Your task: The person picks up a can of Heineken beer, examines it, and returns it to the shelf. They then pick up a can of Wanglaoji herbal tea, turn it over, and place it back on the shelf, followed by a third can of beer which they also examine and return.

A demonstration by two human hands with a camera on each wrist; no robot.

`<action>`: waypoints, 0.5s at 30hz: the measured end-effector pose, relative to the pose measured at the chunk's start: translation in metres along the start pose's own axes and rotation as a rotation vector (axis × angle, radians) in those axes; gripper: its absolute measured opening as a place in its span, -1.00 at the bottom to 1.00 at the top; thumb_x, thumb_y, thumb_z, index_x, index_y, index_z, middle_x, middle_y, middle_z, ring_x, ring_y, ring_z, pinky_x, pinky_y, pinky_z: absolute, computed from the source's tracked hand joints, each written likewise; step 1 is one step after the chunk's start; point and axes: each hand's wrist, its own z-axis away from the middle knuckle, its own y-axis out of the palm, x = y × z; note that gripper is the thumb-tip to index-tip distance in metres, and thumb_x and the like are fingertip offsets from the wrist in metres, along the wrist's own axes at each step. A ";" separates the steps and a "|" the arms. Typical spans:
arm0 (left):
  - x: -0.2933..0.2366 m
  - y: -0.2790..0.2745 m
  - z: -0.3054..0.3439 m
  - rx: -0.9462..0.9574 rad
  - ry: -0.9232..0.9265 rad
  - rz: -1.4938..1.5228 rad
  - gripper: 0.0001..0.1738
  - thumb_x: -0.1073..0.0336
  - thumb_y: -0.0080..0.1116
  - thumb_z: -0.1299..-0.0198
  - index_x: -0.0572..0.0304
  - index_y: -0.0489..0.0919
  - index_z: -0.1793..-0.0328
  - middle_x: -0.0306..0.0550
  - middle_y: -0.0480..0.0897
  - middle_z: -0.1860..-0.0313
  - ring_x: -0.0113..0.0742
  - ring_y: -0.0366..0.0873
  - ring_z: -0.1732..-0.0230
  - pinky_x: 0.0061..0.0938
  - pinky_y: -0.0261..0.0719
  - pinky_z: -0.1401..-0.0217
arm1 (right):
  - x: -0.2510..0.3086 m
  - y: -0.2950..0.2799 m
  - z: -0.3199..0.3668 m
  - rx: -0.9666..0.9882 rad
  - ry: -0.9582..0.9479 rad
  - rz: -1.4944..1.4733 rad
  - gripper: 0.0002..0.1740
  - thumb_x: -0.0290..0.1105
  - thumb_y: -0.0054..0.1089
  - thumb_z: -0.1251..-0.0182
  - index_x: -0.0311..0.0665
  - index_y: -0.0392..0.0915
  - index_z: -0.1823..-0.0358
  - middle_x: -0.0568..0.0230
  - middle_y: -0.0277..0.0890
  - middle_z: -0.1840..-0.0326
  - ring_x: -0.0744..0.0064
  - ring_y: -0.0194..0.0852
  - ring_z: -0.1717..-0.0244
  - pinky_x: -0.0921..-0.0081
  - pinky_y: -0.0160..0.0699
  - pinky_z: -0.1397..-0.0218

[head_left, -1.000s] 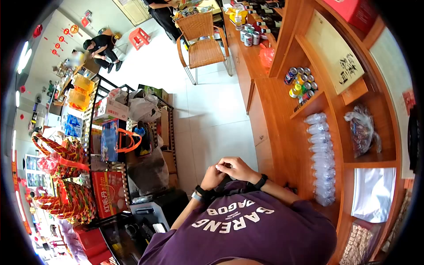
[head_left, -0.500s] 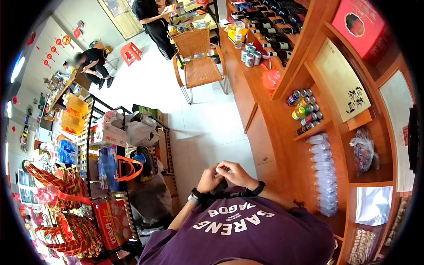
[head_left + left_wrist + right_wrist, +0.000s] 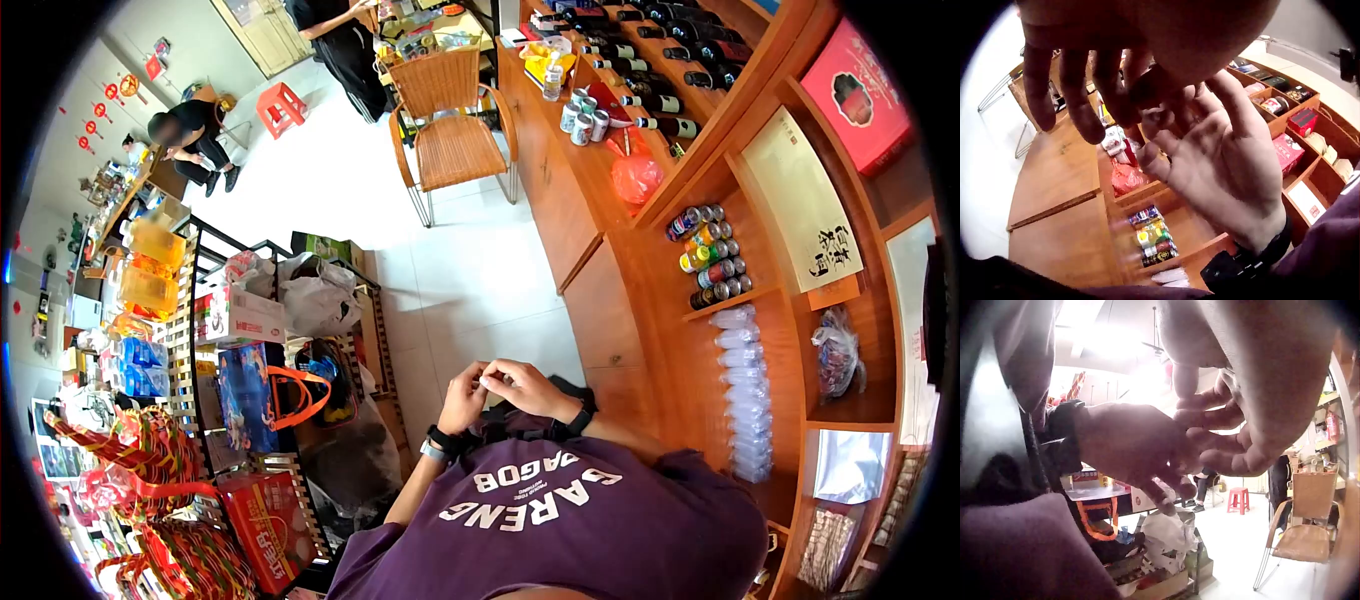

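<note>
In the head view, the left hand (image 3: pixel 464 398) and the right hand (image 3: pixel 528 388) meet at the fingertips in front of the purple shirt (image 3: pixel 560 510). The left wrist view shows the right hand (image 3: pixel 1222 156) palm up with bent, relaxed fingers, its fingertips among those of the left hand (image 3: pixel 1104 75), whose fingers hang loosely. From the right wrist view, the left hand (image 3: pixel 1138 444) lies beside the loosely curved fingers of the right hand (image 3: pixel 1247 412). No object shows in either hand.
On the right, a wooden cabinet (image 3: pixel 610 310) holds drink cans (image 3: pixel 715 255), clear plastic bottles (image 3: pixel 745 400) and wine bottles (image 3: pixel 660 102). A rattan chair (image 3: pixel 455 150) stands ahead. To the left is a rack with a blue bag (image 3: pixel 245 395). Two people are farther back.
The head view has shifted, showing more of the wine rack and cabinet. Both hands stay together at the fingertips, near the same place before the shirt.
</note>
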 end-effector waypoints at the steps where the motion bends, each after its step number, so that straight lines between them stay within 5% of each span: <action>1: 0.008 -0.003 0.000 0.002 -0.016 0.044 -0.77 0.52 0.05 -0.35 0.38 0.60 -0.08 0.09 0.76 0.16 -0.25 0.72 0.14 -0.34 0.66 0.02 | 0.000 0.002 -0.003 0.000 0.017 -0.002 -0.69 -0.20 0.17 -0.58 -0.36 0.59 0.10 0.21 0.64 0.28 0.47 0.58 0.27 0.46 0.57 0.15; 12: 0.059 -0.010 -0.052 0.065 -0.095 0.301 -0.70 0.55 -0.06 -0.41 0.43 0.54 -0.20 -0.04 0.71 -0.06 -0.30 0.62 -0.13 -0.37 0.58 -0.24 | 0.002 -0.012 -0.067 0.043 0.057 -0.139 -0.63 -0.15 0.16 -0.59 -0.39 0.61 0.03 0.21 0.67 0.26 0.49 0.58 0.27 0.48 0.57 0.13; 15: 0.059 -0.013 -0.093 0.209 -0.068 0.286 -0.74 0.54 -0.03 -0.49 0.38 0.41 -0.26 0.02 0.57 -0.17 -0.26 0.51 -0.26 -0.36 0.53 -0.34 | -0.003 -0.035 -0.090 0.054 0.039 -0.115 -0.62 -0.13 0.14 -0.59 -0.38 0.61 0.03 0.21 0.66 0.26 0.48 0.58 0.25 0.48 0.56 0.11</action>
